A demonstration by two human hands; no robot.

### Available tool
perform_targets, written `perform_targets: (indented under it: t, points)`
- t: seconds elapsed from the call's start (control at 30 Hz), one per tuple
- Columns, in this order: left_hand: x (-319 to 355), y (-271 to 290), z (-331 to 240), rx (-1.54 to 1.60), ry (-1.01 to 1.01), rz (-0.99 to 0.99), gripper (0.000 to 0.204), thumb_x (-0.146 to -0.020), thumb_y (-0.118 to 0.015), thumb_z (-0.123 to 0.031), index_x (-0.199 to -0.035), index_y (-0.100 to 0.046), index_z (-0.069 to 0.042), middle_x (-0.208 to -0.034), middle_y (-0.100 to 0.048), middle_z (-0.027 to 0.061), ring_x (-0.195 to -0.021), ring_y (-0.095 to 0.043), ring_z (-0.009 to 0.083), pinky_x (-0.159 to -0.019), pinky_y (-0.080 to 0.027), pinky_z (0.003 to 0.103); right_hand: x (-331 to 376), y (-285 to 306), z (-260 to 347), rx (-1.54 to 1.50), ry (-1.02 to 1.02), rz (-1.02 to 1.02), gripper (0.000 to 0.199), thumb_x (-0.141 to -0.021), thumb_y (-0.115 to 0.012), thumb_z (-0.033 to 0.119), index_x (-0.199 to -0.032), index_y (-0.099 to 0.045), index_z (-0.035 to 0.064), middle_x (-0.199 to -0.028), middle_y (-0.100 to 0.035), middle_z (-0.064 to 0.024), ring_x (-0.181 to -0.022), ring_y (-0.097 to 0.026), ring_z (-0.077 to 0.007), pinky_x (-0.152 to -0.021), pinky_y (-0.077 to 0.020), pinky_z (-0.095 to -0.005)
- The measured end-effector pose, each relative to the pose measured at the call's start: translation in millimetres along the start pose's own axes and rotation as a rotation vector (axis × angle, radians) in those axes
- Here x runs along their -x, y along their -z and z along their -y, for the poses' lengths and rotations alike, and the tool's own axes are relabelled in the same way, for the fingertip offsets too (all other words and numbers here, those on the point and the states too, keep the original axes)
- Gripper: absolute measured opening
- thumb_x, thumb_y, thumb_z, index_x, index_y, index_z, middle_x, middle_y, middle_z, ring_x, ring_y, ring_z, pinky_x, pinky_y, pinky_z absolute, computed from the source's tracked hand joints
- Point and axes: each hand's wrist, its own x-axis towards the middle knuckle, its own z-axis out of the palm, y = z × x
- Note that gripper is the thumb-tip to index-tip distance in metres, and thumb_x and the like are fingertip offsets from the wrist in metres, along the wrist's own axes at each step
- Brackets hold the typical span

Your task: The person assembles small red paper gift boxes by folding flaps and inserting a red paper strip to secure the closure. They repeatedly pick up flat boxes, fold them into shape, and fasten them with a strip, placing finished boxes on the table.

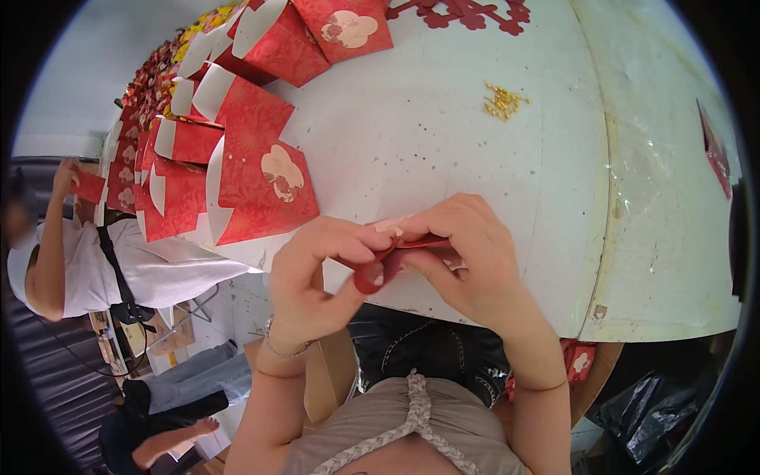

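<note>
Over the table's near edge, my left hand (pixel 321 269) and my right hand (pixel 467 253) come together on a small red paper piece (pixel 368 277). The left fingers pinch its curled left end, while the right thumb and fingers grip the other end. Part of the piece is hidden between the fingers, so its full shape cannot be made out. Beyond my left hand stand several red paper pouches (pixel 261 186) with white insides and a pale pink blossom shape on the front. A small pile of gold fasteners (pixel 503 101) lies farther off to the right.
Dark red flower-shaped cut-outs (pixel 467 14) lie at the far edge of the white table (pixel 443 158). Clear plastic sheeting (pixel 649 158) covers its right side. One co-worker in a white shirt (pixel 174 265) is at the left; another person (pixel 134 427) is lower left. A black plastic bag (pixel 649 412) sits lower right.
</note>
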Motion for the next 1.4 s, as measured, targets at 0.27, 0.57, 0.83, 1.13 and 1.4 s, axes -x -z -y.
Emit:
perform_targets:
  t: [0.27,0.57,0.83,1.13,1.4]
  points:
    - [-5,-2,-4,-0.028,0.073,0.042,0.027,-0.071,-0.067,0.005,-0.097,-0.061,0.000,-0.100,-0.055,0.0103,-0.088,-0.061,0.0182,-0.076,-0.052,0.029,2,-3,-1,0.018,0.161,-0.022,0.020,-0.065,-0.072,0.006,-0.084,-0.064,0.0080,-0.088,-0.063,0.0001,-0.078,-0.057,-0.0193,-0.071,-0.0415,-0.0312]
    - [-19,7,3,0.197,0.291,0.280,0.033,-0.065,-0.072,0.003,-0.095,-0.060,-0.001,-0.102,-0.054,0.0066,-0.095,-0.058,0.0169,-0.080,-0.049,0.028,4,-6,-6,0.060,0.264,-0.068,0.024,-0.057,-0.070,0.003,-0.081,-0.066,0.0065,-0.085,-0.063,-0.0006,-0.078,-0.056,-0.0189,-0.068,-0.0430,-0.0304]
    - [-22,11,-5,0.007,0.207,0.361,0.030,-0.065,-0.069,0.006,-0.094,-0.062,0.000,-0.100,-0.058,0.0083,-0.092,-0.059,0.0175,-0.075,-0.050,0.026,-2,3,5,0.061,0.184,0.012,0.020,-0.062,-0.072,0.000,-0.080,-0.065,0.0069,-0.083,-0.062,-0.0050,-0.080,-0.055,-0.0225,-0.061,-0.0451,-0.0314]
    - [-7,13,17,-0.273,-0.225,0.101,0.027,-0.069,-0.068,0.007,-0.095,-0.069,-0.003,-0.094,-0.066,0.0089,-0.076,-0.065,0.0170,-0.062,-0.053,0.026,3,-7,-2,-0.058,0.085,-0.003,0.022,-0.068,-0.072,-0.003,-0.083,-0.061,0.0069,-0.093,-0.064,-0.0054,-0.076,-0.056,-0.0206,-0.071,-0.0461,-0.0321]
    - [0,3,11,-0.160,-0.032,0.013,0.017,-0.073,-0.066,0.005,-0.089,-0.065,0.000,-0.088,-0.064,0.0096,-0.067,-0.062,0.0196,-0.059,-0.049,0.026,13,-6,1,-0.153,-0.119,0.051,0.024,-0.071,-0.069,-0.010,-0.084,-0.056,0.0052,-0.093,-0.061,-0.0072,-0.086,-0.057,-0.0180,-0.067,-0.0476,-0.0285]
